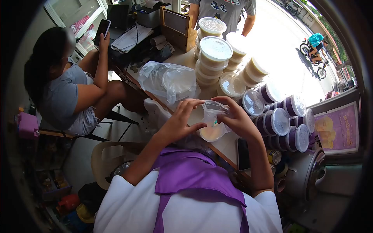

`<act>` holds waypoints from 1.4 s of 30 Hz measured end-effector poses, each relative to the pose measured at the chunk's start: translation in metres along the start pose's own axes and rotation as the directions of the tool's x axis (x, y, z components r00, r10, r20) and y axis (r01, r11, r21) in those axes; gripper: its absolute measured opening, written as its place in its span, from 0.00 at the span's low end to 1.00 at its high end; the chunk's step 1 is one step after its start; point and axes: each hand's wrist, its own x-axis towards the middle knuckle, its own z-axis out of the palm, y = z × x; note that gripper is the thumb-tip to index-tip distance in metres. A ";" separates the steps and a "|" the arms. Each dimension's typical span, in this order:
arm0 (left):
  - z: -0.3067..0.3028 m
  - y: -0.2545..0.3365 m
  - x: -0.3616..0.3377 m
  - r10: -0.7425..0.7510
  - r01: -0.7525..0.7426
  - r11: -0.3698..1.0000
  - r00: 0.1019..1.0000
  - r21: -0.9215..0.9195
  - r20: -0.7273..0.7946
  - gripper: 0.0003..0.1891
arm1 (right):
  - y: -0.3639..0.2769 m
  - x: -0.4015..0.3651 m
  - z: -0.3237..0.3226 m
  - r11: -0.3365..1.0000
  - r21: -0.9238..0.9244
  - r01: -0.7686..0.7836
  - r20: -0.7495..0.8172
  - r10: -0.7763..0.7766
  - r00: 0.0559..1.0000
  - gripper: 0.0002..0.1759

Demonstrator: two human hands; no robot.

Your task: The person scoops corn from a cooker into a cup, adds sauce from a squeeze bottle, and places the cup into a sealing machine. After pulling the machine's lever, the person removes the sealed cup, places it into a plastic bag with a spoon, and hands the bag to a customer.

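My left hand (183,118) is curved open, thumb and fingers apart, with its fingertips at the near-left edge of a clear plastic bag (213,110). Thumb and fingers of my right hand (236,116) are closed on the bag's gathered upper part. Inside the bag, at the table's front edge, a round tub with pale yellowish contents (211,133) shows through the film. Just beyond my left hand lies another filled white plastic bag (169,80).
Stacked lidded tubs with pale contents (211,58) stand ahead; tubs with purple contents (279,121) lie tipped at the right. A dark flat device (243,154) rests by my right forearm. A seated person (74,85) holds a phone (102,32); another person (223,11) stands across the table.
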 end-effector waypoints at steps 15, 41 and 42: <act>-0.103 -0.050 0.015 -0.062 0.321 0.839 0.858 0.439 -0.509 0.53 | -0.085 -0.024 0.000 0.980 0.184 0.080 -0.194 -0.044 0.980 0.25; -0.196 0.057 0.165 -0.074 0.076 0.833 0.997 -0.548 0.025 0.17 | -0.217 -0.018 -0.071 0.880 -0.067 0.470 -0.308 -0.466 0.829 0.38; -0.207 0.076 0.175 -0.029 0.010 0.846 0.999 -0.533 -0.027 0.17 | -0.226 -0.013 -0.085 0.849 -0.058 0.525 -0.272 -0.519 0.810 0.37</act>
